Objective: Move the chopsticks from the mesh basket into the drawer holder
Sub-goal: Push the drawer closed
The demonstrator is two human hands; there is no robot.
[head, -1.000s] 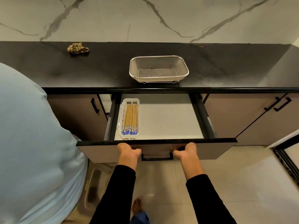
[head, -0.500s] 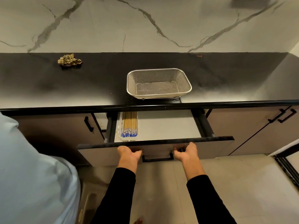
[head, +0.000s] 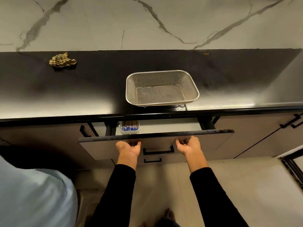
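The steel mesh basket (head: 162, 88) stands empty on the black counter, just above the drawer. Only a narrow gap of the drawer (head: 213, 138) shows under the counter edge. In its left corner lies the white holder (head: 129, 132), with the blue-patterned ends of the chopsticks (head: 129, 128) showing; the rest is hidden under the counter. My left hand (head: 128, 149) and my right hand (head: 188, 145) press on the drawer front, either side of its black handle, fingers curled against the panel.
A crumpled striped cloth (head: 62, 60) lies at the counter's back left. A second drawer handle (head: 152, 160) sits below. Cabinet doors with black handles (head: 291, 122) flank the drawer. A person in light blue (head: 32, 197) stands at my lower left.
The drawer has slid inward from wide open to a narrow gap, with both hands following its front. Most of the holder and chopsticks are now under the counter.
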